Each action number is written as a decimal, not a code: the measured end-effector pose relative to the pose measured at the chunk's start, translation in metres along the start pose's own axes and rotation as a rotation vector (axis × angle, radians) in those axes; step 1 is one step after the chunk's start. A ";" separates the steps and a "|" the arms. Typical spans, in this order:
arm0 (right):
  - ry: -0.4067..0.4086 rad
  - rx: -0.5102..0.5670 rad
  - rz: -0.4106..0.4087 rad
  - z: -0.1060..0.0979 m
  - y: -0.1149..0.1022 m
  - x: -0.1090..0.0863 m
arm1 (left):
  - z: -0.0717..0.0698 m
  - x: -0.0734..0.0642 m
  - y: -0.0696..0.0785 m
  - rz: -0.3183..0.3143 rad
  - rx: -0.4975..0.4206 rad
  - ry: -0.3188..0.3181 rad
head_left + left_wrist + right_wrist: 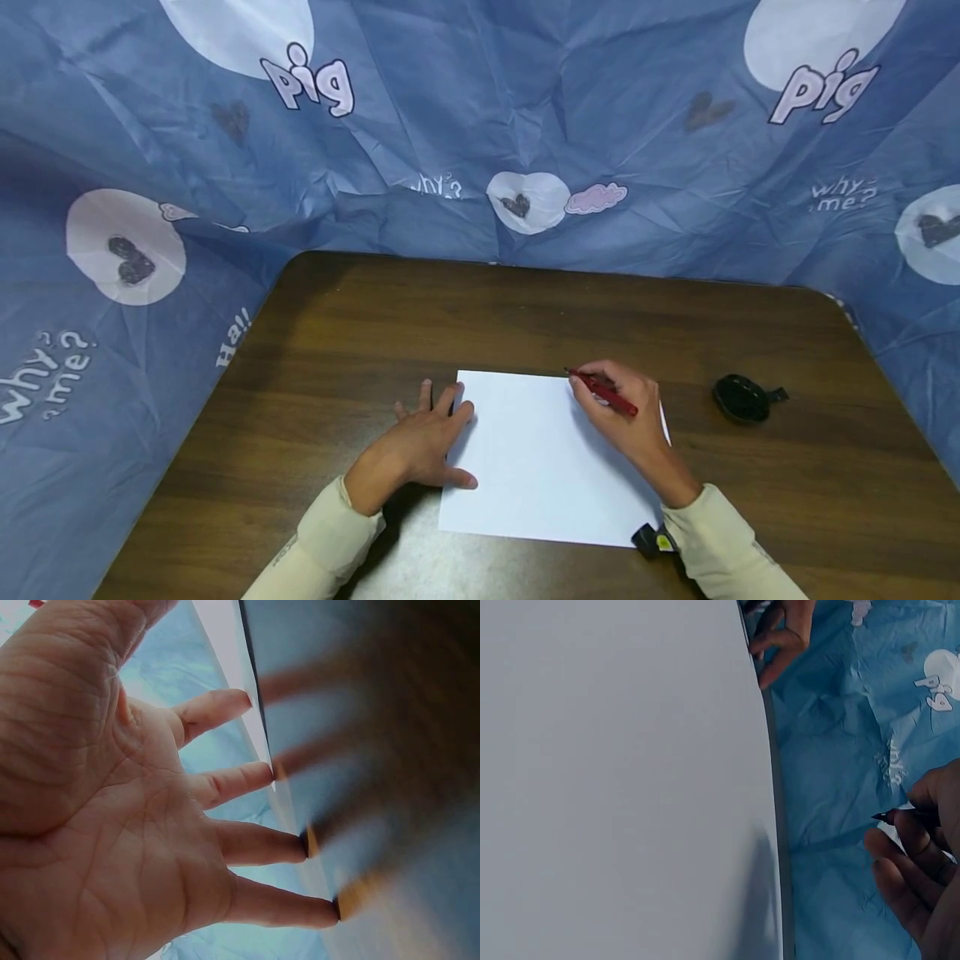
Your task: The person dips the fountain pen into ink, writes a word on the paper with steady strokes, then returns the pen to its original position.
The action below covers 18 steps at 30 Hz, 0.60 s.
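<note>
Brown tabletop (360, 325), white paper (525, 467) flat on it! The left hand (422, 444) rests at its left edge, fingers spread apart; the right hand (633, 417) pinches the red pen (613, 397) in its fingers, tip raised off the sheet.

A brown wood-grain tabletop with rounded far corners (420, 321) bears a small, glossy, dark round object with a short tab (741, 398) on its right side, the tab pointing right. Behind and along the left hangs a wrinkled blue fabric sheet (435, 92), printed with white rounded patches (93, 225), grey hearts (135, 260), pale "pig" lettering (307, 81) and a pink cloud (596, 198).
</note>
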State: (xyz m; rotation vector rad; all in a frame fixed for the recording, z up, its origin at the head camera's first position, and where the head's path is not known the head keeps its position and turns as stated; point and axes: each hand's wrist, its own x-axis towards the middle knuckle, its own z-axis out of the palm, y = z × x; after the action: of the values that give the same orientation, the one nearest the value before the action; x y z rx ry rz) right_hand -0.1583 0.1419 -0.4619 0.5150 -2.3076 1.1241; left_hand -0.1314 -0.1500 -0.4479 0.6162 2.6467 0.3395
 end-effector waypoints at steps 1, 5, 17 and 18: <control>-0.010 0.019 0.004 0.002 -0.001 0.000 | 0.000 0.000 0.000 0.001 0.002 0.001; -0.054 0.063 -0.005 0.011 -0.004 0.000 | -0.001 -0.001 0.001 0.000 0.007 0.000; -0.278 0.096 0.003 0.027 -0.010 0.002 | -0.002 -0.001 0.002 0.012 0.019 0.001; -0.288 0.101 0.005 0.028 -0.011 0.002 | -0.002 -0.001 0.002 0.013 0.022 0.003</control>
State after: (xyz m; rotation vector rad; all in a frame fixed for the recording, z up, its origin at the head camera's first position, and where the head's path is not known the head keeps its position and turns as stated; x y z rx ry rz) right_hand -0.1624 0.1128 -0.4687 0.7534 -2.5032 1.2435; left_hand -0.1305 -0.1493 -0.4455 0.6405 2.6533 0.3158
